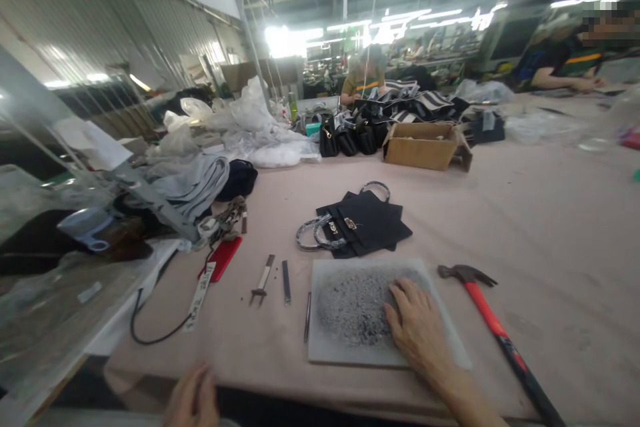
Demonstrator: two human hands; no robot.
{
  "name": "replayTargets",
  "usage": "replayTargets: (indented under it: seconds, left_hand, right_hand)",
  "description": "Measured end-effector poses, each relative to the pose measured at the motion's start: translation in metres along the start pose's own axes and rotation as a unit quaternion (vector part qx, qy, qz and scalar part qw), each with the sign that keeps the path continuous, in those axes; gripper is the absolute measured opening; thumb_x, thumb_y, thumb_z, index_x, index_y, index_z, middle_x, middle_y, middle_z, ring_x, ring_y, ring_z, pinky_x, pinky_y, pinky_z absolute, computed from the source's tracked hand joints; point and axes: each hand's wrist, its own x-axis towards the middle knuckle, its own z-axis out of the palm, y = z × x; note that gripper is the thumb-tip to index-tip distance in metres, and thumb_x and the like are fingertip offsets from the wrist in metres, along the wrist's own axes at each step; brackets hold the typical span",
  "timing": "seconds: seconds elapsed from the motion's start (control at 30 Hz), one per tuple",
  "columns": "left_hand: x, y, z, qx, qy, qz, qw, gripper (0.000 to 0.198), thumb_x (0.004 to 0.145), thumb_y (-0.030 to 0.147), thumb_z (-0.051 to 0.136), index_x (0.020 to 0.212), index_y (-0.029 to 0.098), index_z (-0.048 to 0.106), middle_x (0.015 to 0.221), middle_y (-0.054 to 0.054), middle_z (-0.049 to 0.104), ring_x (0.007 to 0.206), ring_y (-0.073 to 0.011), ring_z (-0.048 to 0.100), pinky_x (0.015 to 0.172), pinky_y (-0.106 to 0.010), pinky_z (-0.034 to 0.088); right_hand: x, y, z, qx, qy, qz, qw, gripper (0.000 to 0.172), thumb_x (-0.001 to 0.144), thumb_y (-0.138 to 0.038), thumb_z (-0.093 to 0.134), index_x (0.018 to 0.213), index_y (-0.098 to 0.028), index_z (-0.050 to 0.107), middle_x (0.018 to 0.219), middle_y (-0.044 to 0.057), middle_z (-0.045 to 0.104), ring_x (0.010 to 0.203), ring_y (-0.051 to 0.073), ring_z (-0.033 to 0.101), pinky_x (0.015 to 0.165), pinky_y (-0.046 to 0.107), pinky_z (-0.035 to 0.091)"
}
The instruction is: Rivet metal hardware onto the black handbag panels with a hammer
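Observation:
My right hand (pixel 417 323) lies flat with fingers spread on the right part of a grey board (pixel 370 357), whose middle is pitted and worn dark. My left hand (pixel 193 400) is low at the table's front edge, partly cut off and blurred. Its fingers look curled together, and whatever may be between them is hidden. A claw hammer (pixel 487 310) with a red and black handle lies right of the board. Left of the board are a thin metal rod (pixel 307 317), a flat metal bar (pixel 286 282) and a two-pronged punch (pixel 263 280).
Black handbag pieces (pixel 370 220) with wrapped handles lie behind the board. Farther back stand a cardboard box (pixel 423 147) and small black bags (pixel 350 137). A red flat item (pixel 226 259) and a black cord (pixel 150 341) lie left. Co-workers (pixel 363 77) sit beyond.

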Motion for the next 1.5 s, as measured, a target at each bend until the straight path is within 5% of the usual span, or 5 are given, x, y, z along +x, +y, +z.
replayTargets:
  seconds: [0.1, 0.33, 0.63, 0.93, 1.5]
  left_hand:
    - [0.025, -0.006, 0.001, 0.155, -0.006, -0.008, 0.988, 0.033, 0.094, 0.007, 0.047, 0.116, 0.017, 0.070, 0.119, -0.010, 0.070, 0.114, -0.0217, 0.066, 0.103, -0.039, 0.056]
    - [0.153, -0.073, 0.075, 0.465, -0.376, 0.003, 0.802, 0.029, 0.084, 0.000, 0.048, 0.101, 0.012, 0.068, 0.121, -0.017, 0.066, 0.129, -0.0315, 0.051, 0.119, -0.058, 0.029]
    - [0.186, -0.033, 0.052, 0.398, -0.425, 0.086, 0.809, 0.009, 0.094, 0.018, 0.057, 0.092, 0.018, 0.065, 0.096, -0.009, 0.067, 0.102, -0.0252, 0.062, 0.112, -0.047, 0.037]
    - [0.049, 0.098, 0.068, 0.284, -0.336, 0.168, 0.882, 0.023, 0.103, 0.024, 0.042, 0.086, 0.017, 0.056, 0.068, -0.003, 0.056, 0.061, -0.0195, 0.053, 0.056, -0.032, 0.038]
    - [-0.053, 0.108, 0.129, 0.247, -0.408, 0.114, 0.871, 0.021, 0.098, 0.031, 0.055, 0.088, 0.013, 0.056, 0.073, -0.005, 0.061, 0.065, -0.0195, 0.062, 0.055, -0.031, 0.044]
  right_hand:
    - [-0.003, 0.000, 0.004, 0.012, 0.005, 0.013, 1.000, 0.033, 0.097, -0.030, 0.046, 0.120, -0.015, 0.065, 0.131, 0.016, 0.062, 0.124, 0.033, 0.056, 0.104, 0.054, 0.044]
    - [-0.001, -0.004, -0.003, 0.043, 0.008, 0.040, 0.998, 0.029, 0.095, -0.026, 0.047, 0.117, -0.016, 0.065, 0.131, 0.014, 0.062, 0.125, 0.032, 0.054, 0.107, 0.053, 0.042]
    - [-0.001, -0.008, -0.009, 0.118, -0.002, 0.084, 0.989, 0.029, 0.094, -0.025, 0.050, 0.118, -0.019, 0.064, 0.132, 0.014, 0.061, 0.127, 0.033, 0.053, 0.110, 0.056, 0.039]
    - [-0.008, 0.006, -0.013, 0.301, 0.149, 0.210, 0.918, 0.048, 0.098, -0.040, 0.048, 0.140, -0.016, 0.049, 0.137, 0.019, 0.053, 0.128, 0.031, 0.052, 0.105, 0.055, 0.046]
    - [0.013, -0.042, -0.040, 0.177, -0.170, -0.138, 0.959, 0.049, 0.085, -0.034, 0.064, 0.131, -0.017, 0.059, 0.143, 0.017, 0.054, 0.136, 0.036, 0.045, 0.114, 0.062, 0.027]
